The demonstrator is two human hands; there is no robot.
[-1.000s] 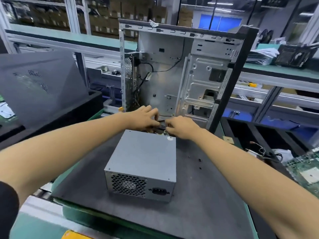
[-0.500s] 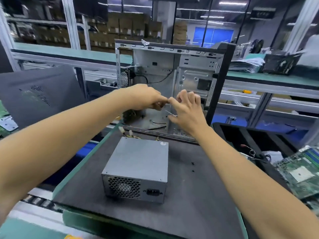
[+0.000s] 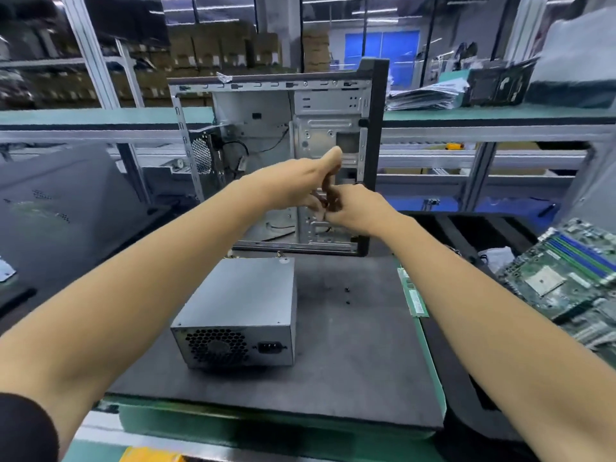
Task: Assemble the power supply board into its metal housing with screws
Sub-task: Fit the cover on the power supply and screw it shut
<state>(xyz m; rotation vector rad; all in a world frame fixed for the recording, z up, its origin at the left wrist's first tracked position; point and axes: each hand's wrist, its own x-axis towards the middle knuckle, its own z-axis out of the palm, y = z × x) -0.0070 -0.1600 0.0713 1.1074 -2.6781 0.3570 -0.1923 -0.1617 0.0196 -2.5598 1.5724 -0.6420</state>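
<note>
while power supply (image 3: 240,305) sits on mat (image 3: 350,345), left hand (image 3: 296,185) and right hand (image 3: 356,208) meet before case (image 3: 373,155), fingers curled; grip unclear.

We see bare sheet metal on the open computer case (image 3: 263,135), dull silver with a matt black front bezel (image 3: 375,155) at its 3 o'clock edge. The power supply (image 3: 246,295) wears smooth, satin-grey metal. Under it lies a matt, slightly grainy dark foam mat (image 3: 350,361). At 3 o'clock, a glossy green circuit board (image 3: 563,288).
</note>
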